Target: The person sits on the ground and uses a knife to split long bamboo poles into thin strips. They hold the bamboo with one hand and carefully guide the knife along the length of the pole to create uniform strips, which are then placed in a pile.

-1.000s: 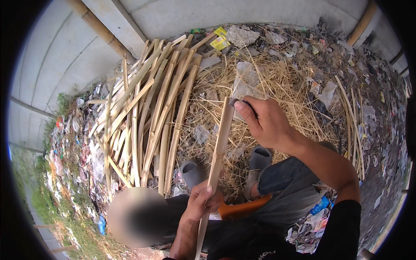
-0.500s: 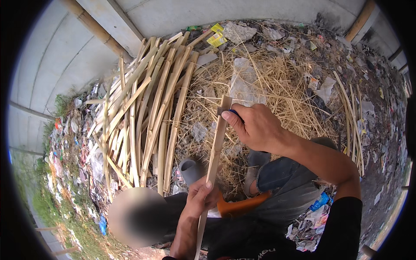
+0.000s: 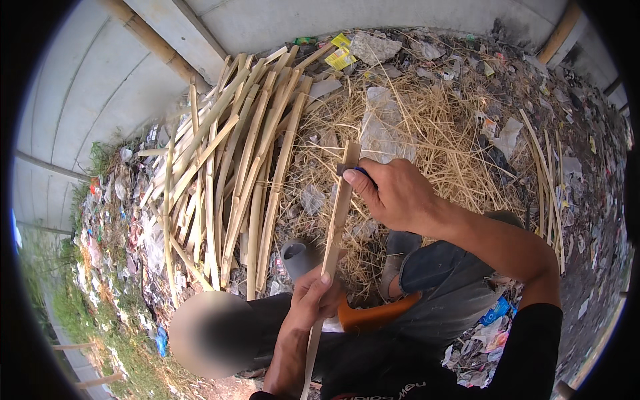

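A long pale bamboo strip (image 3: 339, 210) stretches lengthwise in front of my body, its far end above the straw. My left hand (image 3: 312, 297) is closed around its lower part, thumb on the upper face. In my right hand (image 3: 399, 193) is a knife (image 3: 360, 171) with a blue handle, mostly hidden by the fingers. Its dark short blade lies across the strip close to the far end, and my right thumb presses beside it. Below the strip, an orange curved object (image 3: 373, 317) rests by my legs; its kind is unclear.
A big pile of split bamboo strips (image 3: 250, 167) lies at the left. Straw-like shavings (image 3: 440, 133) cover the ground ahead, with a stone block (image 3: 375, 48) near the wall. Several thin strips (image 3: 547, 180) lie at the right. Litter (image 3: 127, 220) spreads around; a grey boot (image 3: 298, 258) stands close.
The whole view has shifted slightly to the right. Both hands keep their hold, and the blade stays across the strip near its far end.
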Demonstrator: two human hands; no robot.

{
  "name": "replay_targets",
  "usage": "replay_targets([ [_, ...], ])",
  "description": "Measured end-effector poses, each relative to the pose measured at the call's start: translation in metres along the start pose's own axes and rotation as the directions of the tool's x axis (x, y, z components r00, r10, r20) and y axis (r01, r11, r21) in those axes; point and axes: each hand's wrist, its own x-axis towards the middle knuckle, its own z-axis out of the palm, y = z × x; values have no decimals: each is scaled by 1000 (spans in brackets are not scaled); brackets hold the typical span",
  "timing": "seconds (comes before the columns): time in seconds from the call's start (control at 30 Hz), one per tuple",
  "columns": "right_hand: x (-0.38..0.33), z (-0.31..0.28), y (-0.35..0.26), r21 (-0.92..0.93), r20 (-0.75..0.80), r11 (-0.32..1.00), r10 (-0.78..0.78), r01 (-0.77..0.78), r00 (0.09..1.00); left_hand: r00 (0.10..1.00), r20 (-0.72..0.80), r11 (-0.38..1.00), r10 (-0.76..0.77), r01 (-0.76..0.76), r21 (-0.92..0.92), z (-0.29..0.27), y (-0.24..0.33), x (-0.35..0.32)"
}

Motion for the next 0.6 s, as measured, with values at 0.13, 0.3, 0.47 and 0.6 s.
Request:
replay_targets([
  [0.13,-6,8,-3,-2,-18,1000,6,-6,1000,999,-46,994,-13,18,110,-4,7,-1],
  [0.3,-21,26,-10,96,30,994,-46,43,998,997,-76,994,-18,26,106,-5,4,-1],
  [0.47,-14,12,-9,54,84,996,-71,67,994,997,-76,998,-24,28,53,-2,6,-7],
  [0.6,-13,3,-18,-19,168,999,29,-27,985,997,-74,997,5,1,80,-1,5,-4],
])
